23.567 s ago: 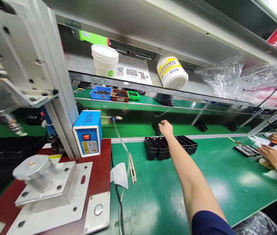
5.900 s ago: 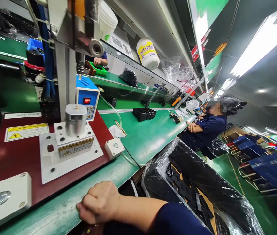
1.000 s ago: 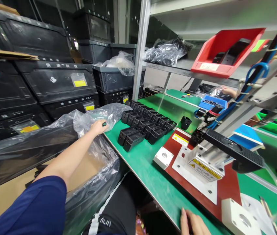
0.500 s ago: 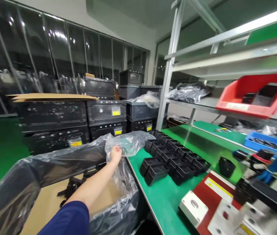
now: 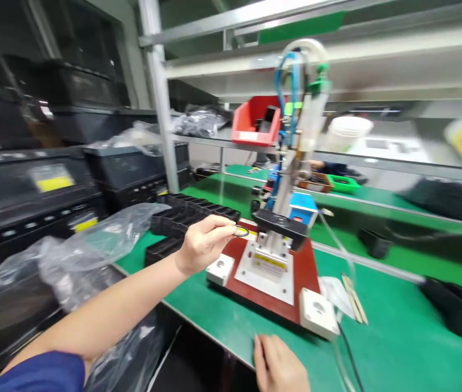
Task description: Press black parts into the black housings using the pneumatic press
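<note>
My left hand (image 5: 204,245) is raised over the green bench, pinching a thin dark ring (image 5: 240,231) between thumb and fingers. The ring hovers just left of a black part (image 5: 280,226) seated on the press fixture (image 5: 271,261), which stands on a red base plate (image 5: 306,272). My right hand (image 5: 279,366) rests at the bench's near edge with fingers curled down, below the base plate. A white push button box (image 5: 318,313) sits just above it.
Rows of black plastic housings (image 5: 192,212) lie left of the press. A plastic-lined box (image 5: 92,256) stands at my left, black crates (image 5: 30,179) behind it. A red bin (image 5: 255,122) sits on the shelf. More black parts (image 5: 459,307) lie at the right.
My view swung right from the lined box to the press. My left hand left the plastic bag and came across holding the ring near the fixture. My right hand is back in view.
</note>
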Motion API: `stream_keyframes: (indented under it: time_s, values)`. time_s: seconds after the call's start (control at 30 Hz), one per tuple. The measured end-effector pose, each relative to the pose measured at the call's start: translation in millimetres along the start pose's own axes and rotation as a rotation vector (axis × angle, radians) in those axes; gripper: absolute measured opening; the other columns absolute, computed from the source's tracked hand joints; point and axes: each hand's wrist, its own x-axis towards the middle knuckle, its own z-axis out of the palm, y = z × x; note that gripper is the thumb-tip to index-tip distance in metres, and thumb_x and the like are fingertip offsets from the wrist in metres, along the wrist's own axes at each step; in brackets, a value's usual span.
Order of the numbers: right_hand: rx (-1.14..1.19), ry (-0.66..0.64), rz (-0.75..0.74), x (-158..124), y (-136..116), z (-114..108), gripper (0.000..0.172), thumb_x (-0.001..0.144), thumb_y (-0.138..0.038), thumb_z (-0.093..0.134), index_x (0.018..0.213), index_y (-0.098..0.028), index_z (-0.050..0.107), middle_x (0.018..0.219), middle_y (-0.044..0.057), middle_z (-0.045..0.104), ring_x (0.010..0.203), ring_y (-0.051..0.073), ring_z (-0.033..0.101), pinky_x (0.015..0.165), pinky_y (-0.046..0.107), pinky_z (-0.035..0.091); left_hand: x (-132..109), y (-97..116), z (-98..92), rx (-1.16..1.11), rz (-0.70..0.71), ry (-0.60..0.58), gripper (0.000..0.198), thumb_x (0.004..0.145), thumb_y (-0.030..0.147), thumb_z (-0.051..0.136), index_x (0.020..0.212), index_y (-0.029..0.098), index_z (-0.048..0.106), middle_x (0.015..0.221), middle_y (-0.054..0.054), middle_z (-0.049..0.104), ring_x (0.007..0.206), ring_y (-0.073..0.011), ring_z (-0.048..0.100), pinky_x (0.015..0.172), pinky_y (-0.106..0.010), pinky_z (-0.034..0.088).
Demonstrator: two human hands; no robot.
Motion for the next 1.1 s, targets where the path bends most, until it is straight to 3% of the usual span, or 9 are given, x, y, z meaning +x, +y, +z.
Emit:
stream_keyframes:
  time_s: [0.17,0.27,0.33,0.43,0.57,0.7,0.83,0.97,1.1]
  values:
    - [-0.124,-0.063,0.078,6,-4,-5,0.03,0.1,-0.022,0.038,0.071,-0.021,0.047,0.06,-0.001,0.048,0.052,0.014,0.049,0.055,0.028,0.034,44,19,67.1,0.007,0.142,-0.033,0.012,0.089,0.016,0.057,0.091,0.019,0.069,0.097,-0.005,0.072,0.083,-0.0128,0.069,0.072,-0.024,0.059]
    - [-0.137,-0.051,0.085,4,-8,-5,0.03,0.1,-0.022,0.037,0.071,-0.021,0.044,0.061,-0.001,0.047,0.053,0.014,0.047,0.056,0.028,0.031,54,15,96.2,0.103,0.096,-0.161,0.018,0.091,0.019,0.054,0.084,0.019,0.07,0.094,-0.005,0.075,0.083,-0.0167,0.071,0.073,-0.029,0.058]
    - [-0.142,-0.042,0.092,2,-8,-5,0.031,0.101,-0.022,0.036,0.071,-0.021,0.044,0.061,-0.002,0.047,0.053,0.014,0.046,0.056,0.028,0.03,56,10,104.9,0.152,0.008,-0.287,0.019,0.092,0.021,0.052,0.086,0.02,0.071,0.089,-0.004,0.075,0.08,-0.0178,0.071,0.072,-0.03,0.058]
    - [-0.145,-0.045,0.101,0,-7,-5,0.03,0.101,-0.021,0.035,0.071,-0.021,0.043,0.061,-0.001,0.047,0.054,0.014,0.045,0.057,0.028,0.029,54,6,103.9,0.154,-0.05,-0.4,0.02,0.093,0.023,0.05,0.096,0.02,0.07,0.092,-0.004,0.075,0.082,-0.0181,0.072,0.074,-0.03,0.058]
    - [-0.154,-0.052,0.087,0,-5,-5,0.03,0.1,-0.02,0.035,0.071,-0.021,0.043,0.061,-0.001,0.047,0.054,0.014,0.044,0.057,0.029,0.027,53,8,93.2,0.181,0.046,-0.48,0.03,0.094,0.036,0.052,0.113,0.018,0.065,0.109,-0.008,0.073,0.1,-0.0229,0.069,0.084,-0.036,0.057]
    - [-0.153,-0.041,0.088,-1,-6,-6,0.03,0.1,-0.02,0.034,0.071,-0.021,0.043,0.061,-0.002,0.047,0.053,0.014,0.043,0.056,0.029,0.027,49,13,89.1,0.247,0.158,-0.543,0.052,0.092,0.045,0.053,0.137,0.019,0.049,0.137,-0.014,0.056,0.129,-0.0292,0.051,0.099,-0.044,0.048]
    - [-0.164,-0.036,0.098,1,-7,-7,0.031,0.1,-0.019,0.034,0.07,-0.021,0.043,0.061,-0.001,0.047,0.053,0.014,0.044,0.056,0.029,0.028,42,12,93.8,0.234,0.157,-0.628,0.048,0.094,0.04,0.051,0.137,0.019,0.047,0.138,-0.012,0.056,0.129,-0.0262,0.052,0.102,-0.043,0.044]
    - [-0.159,-0.047,0.114,4,-8,-9,0.031,0.099,-0.018,0.035,0.069,-0.021,0.045,0.06,-0.001,0.047,0.053,0.014,0.045,0.055,0.03,0.029,36,17,95.6,0.252,0.117,-0.603,0.05,0.091,0.03,0.055,0.138,0.017,0.044,0.141,-0.014,0.052,0.131,-0.0268,0.049,0.106,-0.046,0.04]
    - [-0.08,-0.023,0.114,1,-8,-12,0.028,0.097,-0.017,0.041,0.07,-0.02,0.048,0.061,-0.001,0.048,0.053,0.014,0.044,0.053,0.029,0.03,5,28,76.4,0.241,0.08,-0.48,0.057,0.09,0.028,0.056,0.142,0.015,0.037,0.147,-0.018,0.044,0.139,-0.0294,0.039,0.111,-0.049,0.035]
